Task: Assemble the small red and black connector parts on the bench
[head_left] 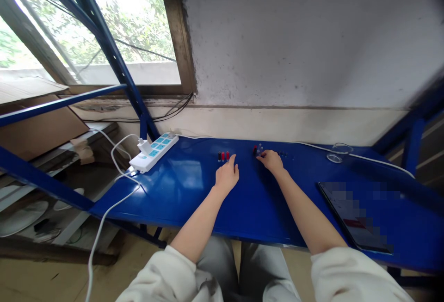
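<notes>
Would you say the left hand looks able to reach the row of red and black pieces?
Probably yes: the left hand is close beside the row, with nothing visible between them.

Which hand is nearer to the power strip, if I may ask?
Left: the left hand is right of the power strip, apart from it; the right hand is farther right.

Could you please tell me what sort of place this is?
Probably a workshop or storage room, judging by the blue bench, the power strip on it and the shelves beside it.
</notes>
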{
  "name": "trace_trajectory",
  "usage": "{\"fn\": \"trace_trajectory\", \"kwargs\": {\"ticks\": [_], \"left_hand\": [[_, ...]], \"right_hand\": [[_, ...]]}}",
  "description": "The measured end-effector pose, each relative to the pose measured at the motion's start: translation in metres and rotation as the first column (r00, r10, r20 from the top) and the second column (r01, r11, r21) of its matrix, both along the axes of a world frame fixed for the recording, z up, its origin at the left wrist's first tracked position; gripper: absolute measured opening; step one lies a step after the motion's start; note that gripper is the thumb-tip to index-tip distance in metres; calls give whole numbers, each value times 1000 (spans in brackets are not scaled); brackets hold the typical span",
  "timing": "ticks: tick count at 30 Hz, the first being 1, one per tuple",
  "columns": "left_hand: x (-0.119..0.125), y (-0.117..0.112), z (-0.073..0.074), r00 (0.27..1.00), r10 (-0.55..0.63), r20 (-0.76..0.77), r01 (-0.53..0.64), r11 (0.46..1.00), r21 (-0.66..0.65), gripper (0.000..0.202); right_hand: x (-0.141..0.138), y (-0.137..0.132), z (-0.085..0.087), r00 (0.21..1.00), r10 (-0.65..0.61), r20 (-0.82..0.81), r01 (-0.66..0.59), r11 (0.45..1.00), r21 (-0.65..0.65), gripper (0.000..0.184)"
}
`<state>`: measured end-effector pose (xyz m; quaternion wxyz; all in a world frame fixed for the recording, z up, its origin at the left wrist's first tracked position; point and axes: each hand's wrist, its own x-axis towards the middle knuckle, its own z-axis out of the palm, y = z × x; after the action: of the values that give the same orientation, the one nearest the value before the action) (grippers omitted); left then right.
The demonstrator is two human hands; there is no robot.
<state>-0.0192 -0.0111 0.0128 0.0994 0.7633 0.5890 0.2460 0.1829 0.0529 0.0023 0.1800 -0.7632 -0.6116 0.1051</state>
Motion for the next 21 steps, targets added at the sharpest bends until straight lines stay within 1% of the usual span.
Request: {"fn": "trace_trajectory", "kwargs": {"ticks": [2,4,6,7,8,9,10,12,13,15,21], "left_hand": [[-1,1,0,1000,18,-11,-18,1000,-13,49],[-1,2,-1,999,35,-19,-35,999,-21,53],[0,2,-1,999,46,-21,-47,999,-21,54],[0,2,-1,999,48,-20,-49,999,-17,55],[1,1,-1,999,51,-20,-51,999,-14,54],[1,1,-1,998,52,-20,-52,999,-10,54],[1,1,-1,998,51,-21,-52,999,-7,53],[2,0,-1,998,49,-26,-49,999,-4,50],[2,0,0,998,48,-29,-48,999,-3,49],[2,0,0,998,47,-33,-47,999,0,48],[-1,6,-1,993,101,-62,-102,995,-10,62]], "right_hand": [[-1,-8,6,999,-10,31,12,999,-53,27],[-4,-20,10,998,-28,52,31,998,-61,28],[-9,-34,13,1000,-3,31,2,1000,20,27],[-12,-41,13,999,53,-1,-53,994,98,27],[-15,-47,12,991,128,-34,-118,972,203,27],[-18,-52,12,974,218,-61,-191,936,297,26],[-21,-56,11,952,298,-67,-255,896,363,24],[-25,-60,8,912,406,-57,-340,826,449,21],[-26,-60,7,899,435,-50,-363,805,469,21],[-28,-60,5,886,461,-44,-385,787,483,20],[-35,-61,4,862,506,-38,-436,777,454,19]]}}
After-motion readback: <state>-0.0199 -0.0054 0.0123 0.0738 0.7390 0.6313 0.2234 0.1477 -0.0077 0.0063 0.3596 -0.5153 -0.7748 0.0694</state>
